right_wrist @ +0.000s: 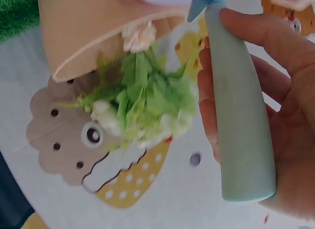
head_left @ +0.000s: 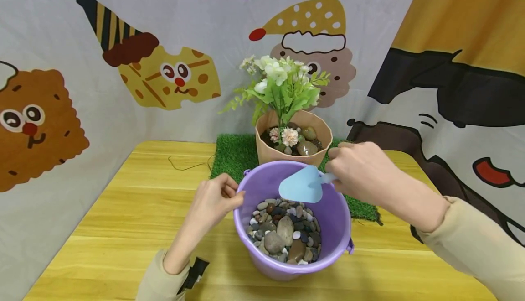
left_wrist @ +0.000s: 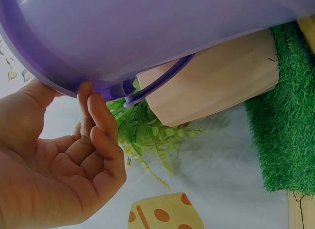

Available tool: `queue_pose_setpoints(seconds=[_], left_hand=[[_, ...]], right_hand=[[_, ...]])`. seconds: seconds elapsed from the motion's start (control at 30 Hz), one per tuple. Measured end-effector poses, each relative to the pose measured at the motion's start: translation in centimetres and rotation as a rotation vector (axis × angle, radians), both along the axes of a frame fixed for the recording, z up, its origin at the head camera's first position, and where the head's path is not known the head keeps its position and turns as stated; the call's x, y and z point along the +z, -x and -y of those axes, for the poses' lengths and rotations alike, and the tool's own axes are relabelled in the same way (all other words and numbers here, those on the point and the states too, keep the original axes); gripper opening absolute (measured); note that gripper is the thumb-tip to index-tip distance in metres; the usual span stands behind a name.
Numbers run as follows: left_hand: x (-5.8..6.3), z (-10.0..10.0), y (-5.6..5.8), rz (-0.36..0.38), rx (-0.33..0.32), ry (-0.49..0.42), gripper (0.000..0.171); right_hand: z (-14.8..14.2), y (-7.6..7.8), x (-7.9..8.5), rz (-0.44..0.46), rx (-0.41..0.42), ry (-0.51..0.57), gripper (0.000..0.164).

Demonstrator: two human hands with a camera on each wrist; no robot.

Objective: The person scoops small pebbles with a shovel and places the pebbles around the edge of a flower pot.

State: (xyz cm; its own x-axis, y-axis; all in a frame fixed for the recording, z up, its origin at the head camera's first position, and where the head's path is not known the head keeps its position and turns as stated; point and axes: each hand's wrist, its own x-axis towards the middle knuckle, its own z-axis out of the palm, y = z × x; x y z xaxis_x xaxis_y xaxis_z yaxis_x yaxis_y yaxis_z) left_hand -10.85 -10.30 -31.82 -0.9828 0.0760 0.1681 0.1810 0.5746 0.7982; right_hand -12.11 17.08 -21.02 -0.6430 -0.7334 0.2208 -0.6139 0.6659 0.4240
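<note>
A purple bucket (head_left: 335, 214) stands on the table with a layer of pebbles (head_left: 283, 237) and a few larger stones at its bottom. My left hand (head_left: 213, 200) pinches the bucket's left rim between thumb and fingers; the left wrist view shows the fingertips against the bucket wall (left_wrist: 147, 37) near the handle joint. In my right hand (head_left: 365, 168) is a light blue trowel, its blade (head_left: 302, 186) hanging over the far part of the bucket's opening. No stones show on the visible side of the blade. Fingers and thumb wrap the trowel's pale handle (right_wrist: 238, 106).
Behind the bucket, a peach-coloured pot (head_left: 295, 158) holds stones and artificial flowers (head_left: 280, 80). It stands on a green turf mat (head_left: 234, 153). A thin dark thread (head_left: 184, 168) lies on the wooden table (head_left: 123, 219). A cartoon-printed cloth (head_left: 229, 23) hangs behind.
</note>
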Motion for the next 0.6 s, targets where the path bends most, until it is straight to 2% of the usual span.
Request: queue_pose_setpoints(seconds=[0.2, 0.33, 0.6], left_hand=[[-0.1, 0.0, 0.1, 0.005, 0.002, -0.003, 0.012], [-0.1, 0.0, 0.1, 0.005, 0.007, 0.001, 0.012], [-0.1, 0.1, 0.0, 0.002, 0.016, 0.010, 0.013]], right_hand=[[1.3, -0.8, -2.6, -0.156, 0.063, -0.169, 0.025], [1.8, -1.1, -4.0, -0.215, 0.098, -0.246, 0.023], [2.7, -1.1, -6.2, -0.374, 0.275, -0.348, 0.019]])
